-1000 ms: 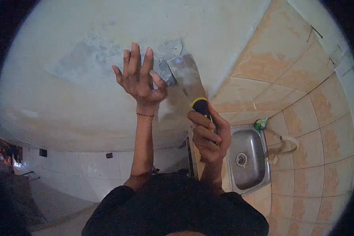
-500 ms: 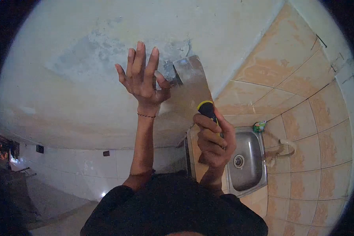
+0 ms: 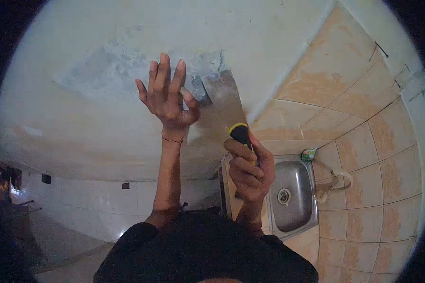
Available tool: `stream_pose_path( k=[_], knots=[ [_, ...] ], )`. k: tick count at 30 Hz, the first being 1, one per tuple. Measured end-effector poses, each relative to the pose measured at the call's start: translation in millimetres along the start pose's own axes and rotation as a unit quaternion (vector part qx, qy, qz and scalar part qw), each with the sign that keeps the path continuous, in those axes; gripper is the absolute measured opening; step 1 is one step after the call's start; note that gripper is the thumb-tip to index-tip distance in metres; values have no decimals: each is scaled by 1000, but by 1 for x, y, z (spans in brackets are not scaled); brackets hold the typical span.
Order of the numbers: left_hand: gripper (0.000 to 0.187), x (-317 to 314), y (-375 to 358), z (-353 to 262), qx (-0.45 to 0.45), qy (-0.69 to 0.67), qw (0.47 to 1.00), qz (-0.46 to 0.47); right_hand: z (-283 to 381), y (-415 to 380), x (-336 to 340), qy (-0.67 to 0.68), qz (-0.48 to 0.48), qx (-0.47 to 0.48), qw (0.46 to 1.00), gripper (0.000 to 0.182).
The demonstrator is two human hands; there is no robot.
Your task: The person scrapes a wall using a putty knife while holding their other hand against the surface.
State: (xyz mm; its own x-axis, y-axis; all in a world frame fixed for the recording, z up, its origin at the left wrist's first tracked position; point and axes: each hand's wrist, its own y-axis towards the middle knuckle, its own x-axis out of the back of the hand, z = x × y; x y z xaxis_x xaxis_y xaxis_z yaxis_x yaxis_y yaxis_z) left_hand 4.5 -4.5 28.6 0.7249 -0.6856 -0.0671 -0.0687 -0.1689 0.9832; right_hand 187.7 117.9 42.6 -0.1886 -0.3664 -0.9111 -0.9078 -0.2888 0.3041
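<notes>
My left hand [image 3: 167, 96] is raised with its fingers spread before the pale wall [image 3: 80, 132], nothing in it, a thin cord round the wrist. To its right, my right hand [image 3: 251, 169] is wrapped round the black and yellow handle of a wide scraper [image 3: 224, 96]. The scraper's flat blade points up and left, its top edge at a rough grey patch [image 3: 205, 63] of bare wall. Whether the whole edge touches the wall, I cannot tell.
A steel sink [image 3: 293, 193] lies at the lower right, with a green packet [image 3: 309, 154] at its back corner and a pale tap [image 3: 340, 179] beside it. Orange-patterned tiles [image 3: 363, 165] cover the right-hand wall. White tiles [image 3: 104, 198] run along the lower left.
The scraper and my right hand have shifted slightly left in view. My left hand appears a little further left and lower; the sink and walls have also shifted slightly left.
</notes>
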Motion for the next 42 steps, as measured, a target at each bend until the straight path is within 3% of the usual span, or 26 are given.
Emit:
stream_pose_path(
  k=[21,23,42],
  knots=[
    [45,1,2,-1,2,-7,1000,-3,1,10,2,-39,16,3,999,30],
    [45,2,1,-1,4,-2,1000,4,-5,5,-2,-44,-25,18,999,26],
    [47,1,0,2,-3,-3,1000,6,-7,12,5,-83,2,43,996,41]
  ],
)
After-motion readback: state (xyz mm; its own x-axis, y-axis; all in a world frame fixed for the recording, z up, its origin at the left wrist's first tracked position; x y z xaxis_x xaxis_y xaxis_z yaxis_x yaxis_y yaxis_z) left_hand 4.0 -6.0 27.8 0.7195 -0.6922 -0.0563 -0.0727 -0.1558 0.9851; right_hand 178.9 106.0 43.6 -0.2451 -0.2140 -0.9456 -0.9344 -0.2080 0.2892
